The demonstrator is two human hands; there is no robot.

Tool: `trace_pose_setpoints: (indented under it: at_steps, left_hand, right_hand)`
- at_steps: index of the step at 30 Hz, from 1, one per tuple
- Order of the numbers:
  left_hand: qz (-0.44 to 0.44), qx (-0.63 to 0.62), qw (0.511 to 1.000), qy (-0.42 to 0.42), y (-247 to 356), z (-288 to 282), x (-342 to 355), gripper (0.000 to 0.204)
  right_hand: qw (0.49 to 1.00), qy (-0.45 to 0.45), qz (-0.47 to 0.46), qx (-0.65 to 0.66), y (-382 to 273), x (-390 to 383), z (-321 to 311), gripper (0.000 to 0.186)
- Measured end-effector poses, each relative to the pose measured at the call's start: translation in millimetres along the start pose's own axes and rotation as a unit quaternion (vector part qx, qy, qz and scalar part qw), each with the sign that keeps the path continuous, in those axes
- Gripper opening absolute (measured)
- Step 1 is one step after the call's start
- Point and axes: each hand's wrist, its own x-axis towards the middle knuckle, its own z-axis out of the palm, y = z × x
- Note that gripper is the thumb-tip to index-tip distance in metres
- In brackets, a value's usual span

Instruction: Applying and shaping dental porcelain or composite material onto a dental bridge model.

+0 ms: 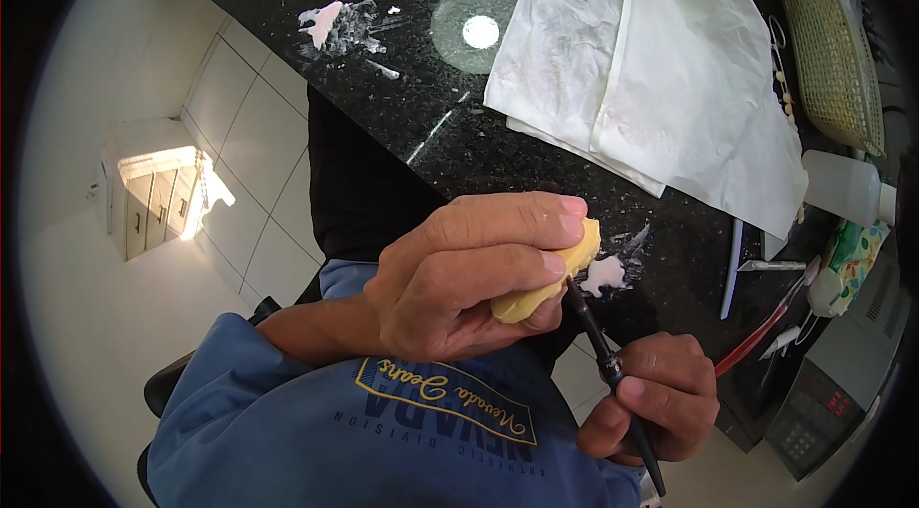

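Near the middle of the view, my left hand [450, 283] has its fingers curled round a lumpy pale-yellow piece [525, 299], which looks like moulded plaster or putty. My right hand [651, 398] grips a slim black-handled tool [601, 343] at the lower right. The tool's tip rests at the yellow piece's lower right side, under my left fingertips; the exact contact is too small to tell. Just beyond them, a pink-white smear of material [605, 273] lies on the dark counter.
The speckled black counter [383, 125] holds white paper sheets [699, 96], another smear [325, 24], woven baskets [828, 58], a translucent bottle [838, 187], several slim tools [732, 269], a patterned packet [842, 259] and a grey device [823, 412] at right. Tiled floor [254, 173] shows left.
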Motion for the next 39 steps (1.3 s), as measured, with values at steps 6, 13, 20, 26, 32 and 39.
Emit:
trace_pose_setpoints:
  at_steps: [6, 13, 20, 26, 32, 39]
  left_hand:
    - [0.004, 0.003, 1.0, 0.004, 1, 1, 0, 0.034]
    - [-0.005, 0.027, 0.999, -0.025, 1, -2, 5, 0.036]
    - [-0.048, -0.008, 0.995, 0.088, 4, 6, 5, 0.032]
    - [-0.098, -0.092, 0.989, 0.062, 6, -6, 2, 0.032]
    - [-0.08, -0.108, 0.99, 0.035, 1, -19, 5, 0.032]
    - [-0.08, -0.118, 0.99, 0.021, 8, -20, 11, 0.031]
  right_hand:
    - [1.0, 0.001, 0.005, 0.002, 0, -4, 0, 0.029]
    - [0.999, 0.035, 0.034, 0.015, -2, -2, 0, 0.026]
    - [0.971, 0.212, 0.101, -0.042, -6, 7, -12, 0.018]
    - [0.98, 0.182, 0.025, -0.079, -18, 117, -41, 0.016]
    - [0.989, 0.104, -0.004, -0.104, 0, 271, -6, 0.017]
    - [0.953, -0.031, 0.052, -0.297, 67, 387, 44, 0.028]
